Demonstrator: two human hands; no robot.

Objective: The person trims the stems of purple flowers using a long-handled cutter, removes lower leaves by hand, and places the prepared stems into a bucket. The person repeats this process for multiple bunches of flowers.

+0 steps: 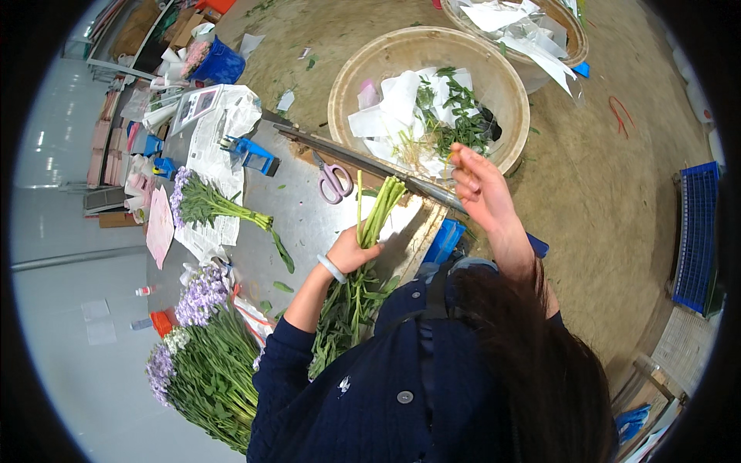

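Observation:
My left hand (351, 250), with a pale bangle at the wrist, is closed around a bunch of green flower stems (382, 209); their cut ends point up and away, and leaves hang below the fist. Over the rim of a large round tub (341, 75), my right hand (481, 184) is raised with bent fingers, a thin yellowish strand (448, 164) at its fingertips. Purple-handled scissors (334, 184) lie on the metal table (263, 194) beyond the stems. A tied bunch of lilac flowers (211, 202) rests on newspaper to the left. The blooms of the held bunch are hidden.
A large heap of lilac-flowered stems (217, 364) lies at the lower left. A blue tape dispenser (250, 155) stands near a digital scale (197, 109). Paper and leaf scraps fill the tub; a second tub (570, 52) is behind it. A metal bar (370, 159) edges the table.

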